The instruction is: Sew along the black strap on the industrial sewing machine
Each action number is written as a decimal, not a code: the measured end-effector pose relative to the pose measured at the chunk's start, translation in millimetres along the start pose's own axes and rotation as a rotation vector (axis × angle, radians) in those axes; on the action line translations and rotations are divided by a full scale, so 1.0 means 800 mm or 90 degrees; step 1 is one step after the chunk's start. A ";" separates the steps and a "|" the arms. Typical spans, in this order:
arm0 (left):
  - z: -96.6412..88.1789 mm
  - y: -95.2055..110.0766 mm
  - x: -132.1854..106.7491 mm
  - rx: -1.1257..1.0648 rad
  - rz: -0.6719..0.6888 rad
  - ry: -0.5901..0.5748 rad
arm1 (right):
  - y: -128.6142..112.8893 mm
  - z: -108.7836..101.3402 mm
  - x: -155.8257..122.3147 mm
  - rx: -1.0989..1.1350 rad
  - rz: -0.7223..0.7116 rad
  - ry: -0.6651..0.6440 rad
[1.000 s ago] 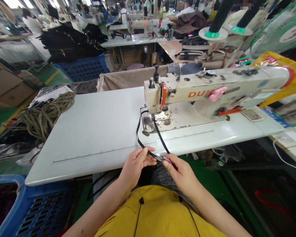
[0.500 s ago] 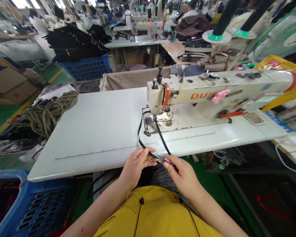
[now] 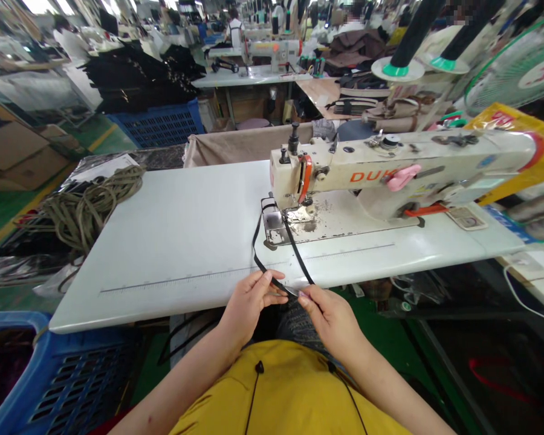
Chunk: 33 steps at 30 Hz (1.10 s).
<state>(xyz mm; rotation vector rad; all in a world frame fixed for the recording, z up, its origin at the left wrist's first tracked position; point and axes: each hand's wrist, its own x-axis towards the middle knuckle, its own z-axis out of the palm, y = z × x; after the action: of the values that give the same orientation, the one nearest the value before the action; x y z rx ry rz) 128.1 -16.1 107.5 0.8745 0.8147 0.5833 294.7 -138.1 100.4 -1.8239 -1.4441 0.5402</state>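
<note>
Black strap [image 3: 298, 251] is hanging in 2 runs from beneath the head of the sewing machine [image 3: 326, 163], crossing the front part of the white table [image 3: 185, 223] toward the hands. The left hand [image 3: 248, 301] is pinching 1 run between thumb and fingers; the right hand [image 3: 332, 311] is gripping a small, partly hidden metal tool [image 3: 292, 290], which is pointing toward the left fingertips.

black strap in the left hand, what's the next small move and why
Probably a careful snip with the small metal tool, which looks like a cutter: the right hand holds it with its tip at the black strap, and the left hand pinches the strap close by, which should steady it.
</note>
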 end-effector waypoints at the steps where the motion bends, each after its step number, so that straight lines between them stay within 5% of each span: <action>1: -0.001 0.000 0.000 0.007 0.004 -0.001 | 0.000 0.000 0.000 -0.004 0.006 0.014; 6: -0.008 0.004 -0.002 0.059 0.018 -0.007 | 0.015 -0.020 0.013 -0.017 0.084 0.107; 10: -0.016 0.004 -0.006 0.105 -0.040 -0.023 | 0.057 -0.050 0.042 -0.107 0.135 0.152; 14: -0.021 0.002 -0.008 0.116 -0.050 -0.035 | 0.099 -0.068 0.072 -0.198 0.085 0.249; 17: -0.023 0.003 -0.008 0.108 -0.041 -0.023 | 0.102 -0.068 0.081 -0.179 0.047 0.328; 25: -0.028 0.004 -0.005 0.138 -0.054 -0.019 | 0.057 -0.030 0.072 0.583 0.197 0.237; 33: -0.030 0.000 -0.006 0.156 -0.064 -0.020 | 0.024 -0.020 0.064 0.841 0.298 0.142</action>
<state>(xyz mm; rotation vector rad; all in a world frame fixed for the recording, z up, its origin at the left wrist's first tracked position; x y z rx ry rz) 106.3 -9.1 100.3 1.0564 0.9082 0.3861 332.7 -95.5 101.6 -1.0117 -0.2402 1.1200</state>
